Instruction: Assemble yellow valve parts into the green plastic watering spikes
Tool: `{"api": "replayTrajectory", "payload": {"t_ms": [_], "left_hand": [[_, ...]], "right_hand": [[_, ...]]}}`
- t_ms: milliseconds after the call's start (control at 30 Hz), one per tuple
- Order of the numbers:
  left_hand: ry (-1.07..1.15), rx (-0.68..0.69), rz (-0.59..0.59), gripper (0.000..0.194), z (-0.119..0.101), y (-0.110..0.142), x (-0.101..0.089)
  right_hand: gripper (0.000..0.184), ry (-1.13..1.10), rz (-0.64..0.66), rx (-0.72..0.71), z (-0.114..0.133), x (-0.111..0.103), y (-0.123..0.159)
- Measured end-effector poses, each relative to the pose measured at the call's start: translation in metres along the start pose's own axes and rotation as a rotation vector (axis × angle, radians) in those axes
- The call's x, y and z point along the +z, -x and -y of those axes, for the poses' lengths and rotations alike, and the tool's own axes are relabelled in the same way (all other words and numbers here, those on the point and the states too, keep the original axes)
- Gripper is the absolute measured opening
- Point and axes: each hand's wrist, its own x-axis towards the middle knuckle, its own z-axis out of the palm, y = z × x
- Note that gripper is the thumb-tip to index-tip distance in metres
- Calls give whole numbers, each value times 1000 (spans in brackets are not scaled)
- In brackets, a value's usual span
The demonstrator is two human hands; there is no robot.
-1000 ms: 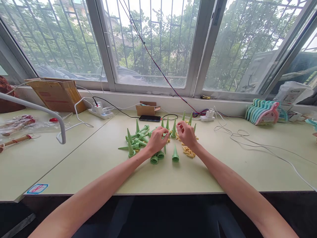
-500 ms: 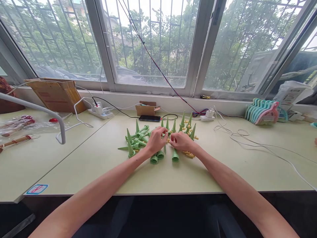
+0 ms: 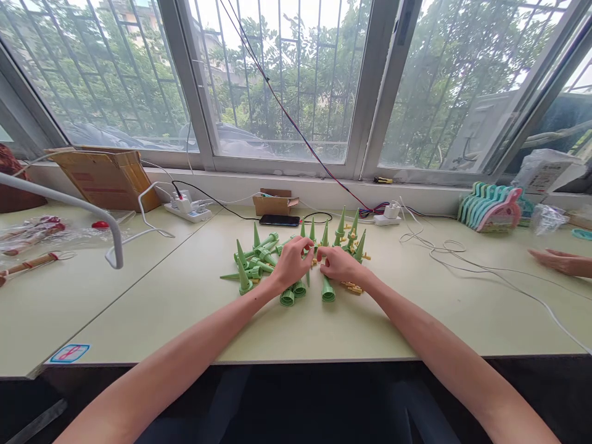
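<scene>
My left hand is closed in a pinch on a green plastic watering spike, whose pointed end hangs below the fingers. Close beside it, my right hand has its fingers curled in toward that spike; what they hold, if anything, is too small to make out. Under my right wrist lie small yellow valve pieces, partly covered. Another green spike is just in front of my right hand. Behind it stand spikes fitted with yellow pieces. Loose green spikes lie heaped left of my left hand.
A black phone and a small open cardboard box are at the back. White cables cross the right side. Small hangers stand at far right, near another person's hand. Plastic-wrapped items lie left.
My right hand has come left and down from the standing spikes to my left hand. My left hand has stayed in place. Another person's hand has entered at the right edge.
</scene>
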Motion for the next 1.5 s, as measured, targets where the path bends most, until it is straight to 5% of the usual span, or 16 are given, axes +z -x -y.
{"api": "replayTrajectory", "payload": {"t_ms": [700, 1133, 1500], "left_hand": [[4, -4, 13, 10, -1, 0, 0], [64, -11, 45, 16, -5, -1, -2], [137, -51, 189, 14, -9, 0, -6]], "right_hand": [[15, -93, 16, -21, 2, 1, 2], [9, -130, -334, 5, -2, 6, -4], [7, -132, -429, -4, -1, 5, -4]]}}
